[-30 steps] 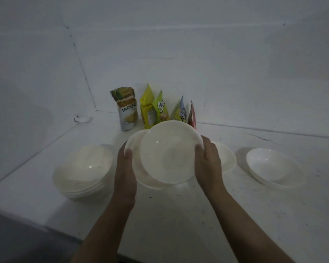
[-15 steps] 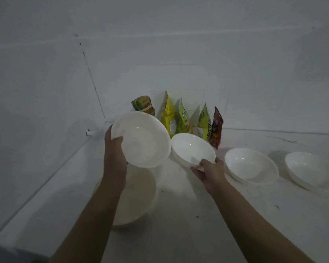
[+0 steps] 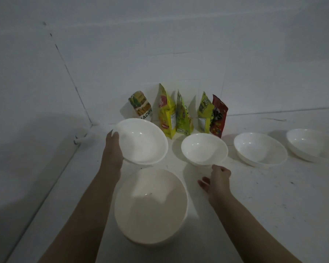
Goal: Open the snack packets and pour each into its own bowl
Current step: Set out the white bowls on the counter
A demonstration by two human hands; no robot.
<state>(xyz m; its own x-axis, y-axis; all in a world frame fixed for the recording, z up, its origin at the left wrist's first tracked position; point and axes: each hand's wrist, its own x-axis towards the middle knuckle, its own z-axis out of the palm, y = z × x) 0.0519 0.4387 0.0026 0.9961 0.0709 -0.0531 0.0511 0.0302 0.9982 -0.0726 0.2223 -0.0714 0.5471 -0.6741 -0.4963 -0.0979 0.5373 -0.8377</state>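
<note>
My left hand [image 3: 113, 149] grips the left rim of a white bowl [image 3: 143, 142], held tilted above the counter. Below it stands a larger white bowl [image 3: 151, 207], possibly a stack. My right hand [image 3: 217, 180] hovers with relaxed fingers just in front of a second white bowl [image 3: 204, 151] that rests on the counter; it holds nothing. Two more white bowls [image 3: 260, 151] [image 3: 310, 145] sit in a row to the right. Several snack packets stand against the back wall: a jackfruit pouch [image 3: 141, 108], a yellow packet [image 3: 166, 112], green packets [image 3: 182, 115] [image 3: 204, 112] and a red packet [image 3: 218, 116].
The white counter [image 3: 264, 202] meets tiled walls at the left and back, forming a corner behind the packets. A small white fitting [image 3: 80, 141] lies at the left wall's foot.
My right hand has let go of the second bowl, which now rests on the counter. My left hand has lowered its bowl slightly toward the counter. The view has shifted left and closer.
</note>
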